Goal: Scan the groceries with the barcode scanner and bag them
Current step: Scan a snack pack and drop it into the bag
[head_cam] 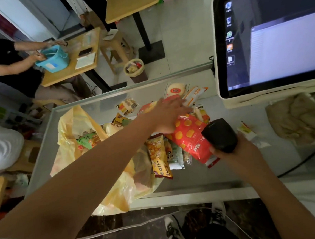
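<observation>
On the glass counter the groceries lie in a loose pile of snack packets, between the yellow bag on the left side and the scanner on the right side. The left hand is the one nearer to the far part of the pile. Its arm is stretched diagonally across the mouth of the bag and over the near packets, palm down, fingers almost straight and a little spread. The fingers are blurred, so I cannot say with certainty if they touch anything. They seem to hold nothing, and they point toward a white bun packet at the far edge of the pile.

The right hand has its fingers wrapped around the black scanner, whose head hangs over the near right end of a big red packet. This red packet lies with its long axis going from far-left to near-right, and its far end is partly under the left hand.

My judgement is that the next move is to take one far packet, bring it to the right toward the scanner, and then put it to the left into the bag. A screen and a crumpled cloth are at the right.
</observation>
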The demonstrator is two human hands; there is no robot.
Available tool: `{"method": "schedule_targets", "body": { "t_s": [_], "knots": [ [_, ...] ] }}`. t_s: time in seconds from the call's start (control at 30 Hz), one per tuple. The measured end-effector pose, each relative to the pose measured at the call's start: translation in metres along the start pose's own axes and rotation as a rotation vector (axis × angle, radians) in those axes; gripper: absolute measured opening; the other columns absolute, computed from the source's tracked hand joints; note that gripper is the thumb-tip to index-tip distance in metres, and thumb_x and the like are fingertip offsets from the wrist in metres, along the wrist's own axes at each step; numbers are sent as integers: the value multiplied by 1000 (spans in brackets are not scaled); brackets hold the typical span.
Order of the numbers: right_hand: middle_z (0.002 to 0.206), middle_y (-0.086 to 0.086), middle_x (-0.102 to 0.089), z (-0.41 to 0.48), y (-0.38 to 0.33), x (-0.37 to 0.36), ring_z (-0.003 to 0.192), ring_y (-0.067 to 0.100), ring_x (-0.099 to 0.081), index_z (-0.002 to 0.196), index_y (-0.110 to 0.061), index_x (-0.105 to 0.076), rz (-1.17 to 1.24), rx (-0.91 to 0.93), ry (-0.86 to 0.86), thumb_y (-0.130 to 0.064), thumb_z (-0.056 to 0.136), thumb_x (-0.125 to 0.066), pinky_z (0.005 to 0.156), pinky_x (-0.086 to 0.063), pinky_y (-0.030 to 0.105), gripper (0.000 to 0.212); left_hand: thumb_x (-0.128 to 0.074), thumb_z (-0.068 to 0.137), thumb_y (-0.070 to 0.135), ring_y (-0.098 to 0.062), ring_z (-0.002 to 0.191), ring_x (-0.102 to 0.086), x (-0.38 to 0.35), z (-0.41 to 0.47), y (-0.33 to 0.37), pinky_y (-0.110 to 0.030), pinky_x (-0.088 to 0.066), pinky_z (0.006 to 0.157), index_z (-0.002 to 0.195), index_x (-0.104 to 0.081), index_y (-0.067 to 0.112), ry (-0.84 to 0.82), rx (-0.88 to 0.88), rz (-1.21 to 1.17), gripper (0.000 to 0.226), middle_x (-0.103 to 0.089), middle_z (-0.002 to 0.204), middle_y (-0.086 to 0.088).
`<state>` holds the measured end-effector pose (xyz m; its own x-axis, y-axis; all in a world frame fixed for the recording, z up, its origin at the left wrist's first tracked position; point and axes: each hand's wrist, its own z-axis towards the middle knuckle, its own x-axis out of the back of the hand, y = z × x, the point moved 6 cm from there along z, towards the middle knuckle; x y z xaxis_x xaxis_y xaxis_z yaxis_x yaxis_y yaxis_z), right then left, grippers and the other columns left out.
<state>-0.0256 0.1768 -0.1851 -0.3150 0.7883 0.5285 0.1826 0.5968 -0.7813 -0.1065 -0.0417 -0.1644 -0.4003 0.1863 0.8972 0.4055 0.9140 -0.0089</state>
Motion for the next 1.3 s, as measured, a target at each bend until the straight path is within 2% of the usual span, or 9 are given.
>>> {"method": "schedule_targets", "body": {
  "t_s": [0.17, 0.33, 0.57, 0.7, 0.87, 0.97, 1.1, 1.2, 1.3],
  "knots": [
    [87, -4, -67, 12, 3, -4, 84, 16, -64, 95, -26, -61, 56, -48, -62, -38, 76, -79, 77, -51, 36, 29, -74, 69, 68, -31, 153, 5, -30, -8, 51, -64, 0, 119, 158, 3, 28, -161, -169, 319, 124, 6, 167, -8],
    [80, -8, -60, 10, -10, 9, 75, 10, -58, 96, -23, -58, 86, 18, 27, -33, 81, -76, 74, -42, 29, 26, -74, 71, 67, -36, 151, -7, -32, 0, 53, -65, -11, 118, 158, 0, 31, -50, -130, 364, 119, -3, 166, -13],
    [80, -2, -60, -4, -3, 10, 73, 13, -58, 93, -20, -58, 89, 28, 70, -32, 80, -77, 69, -40, 28, 26, -79, 59, 71, -39, 150, -11, 9, -63, 50, -67, -18, 114, 155, 8, 37, -149, 137, 363, 134, -5, 164, -13],
    [71, -9, -59, -14, -16, -7, 66, 3, -54, 92, -25, -55, 44, 77, -17, -37, 80, -76, 60, -37, 23, 27, -74, 82, 42, -37, 136, -30, -36, -99, 67, -48, -46, 94, 157, -3, 26, -305, 114, 527, 105, -10, 159, -20],
    [60, -4, -65, -29, -32, -29, 56, 12, -63, 81, -25, -63, 172, 72, -172, -39, 77, -78, 57, -50, 26, 21, -73, 85, 33, -24, 113, -53, -28, -94, 57, -32, -42, 70, 147, -34, 30, -206, 62, 431, 73, -45, 138, -2],
    [51, -3, -63, -44, -33, -34, 44, 9, -58, 76, -13, -64, 314, 39, -168, -34, 79, -78, 47, -47, 18, 26, -83, 68, 52, -19, 106, -58, -1, -92, 47, -30, -42, 67, 134, -51, 36, -164, 81, 275, 75, -57, 121, 8],
    [54, 7, -62, -61, -29, -15, 45, 13, -58, 77, -8, -65, 492, -25, 59, -23, 77, -80, 51, -52, 25, 21, -73, 75, 61, -24, 107, -58, 47, -96, 12, -36, -43, 81, 119, -61, 31, -9, 295, -18, 55, -63, 105, 5],
    [62, 16, -67, -78, -38, -4, 52, 18, -62, 82, -7, -67, 603, -59, 149, -25, 74, -80, 59, -55, 32, 24, -64, 87, 59, -22, 106, -57, 49, -105, -2, -35, -43, 88, 114, -60, 23, 132, 421, -612, 46, -60, 103, 6],
    [60, 16, -65, -103, -61, -4, 53, 22, -60, 70, -11, -70, 754, -84, 139, -24, 71, -78, 54, -52, 32, 15, -54, 93, 60, -22, 117, -57, 28, -109, 3, -39, -45, 102, 140, -48, 20, 310, 382, -1120, 62, -60, 126, 2]
  ]
}}
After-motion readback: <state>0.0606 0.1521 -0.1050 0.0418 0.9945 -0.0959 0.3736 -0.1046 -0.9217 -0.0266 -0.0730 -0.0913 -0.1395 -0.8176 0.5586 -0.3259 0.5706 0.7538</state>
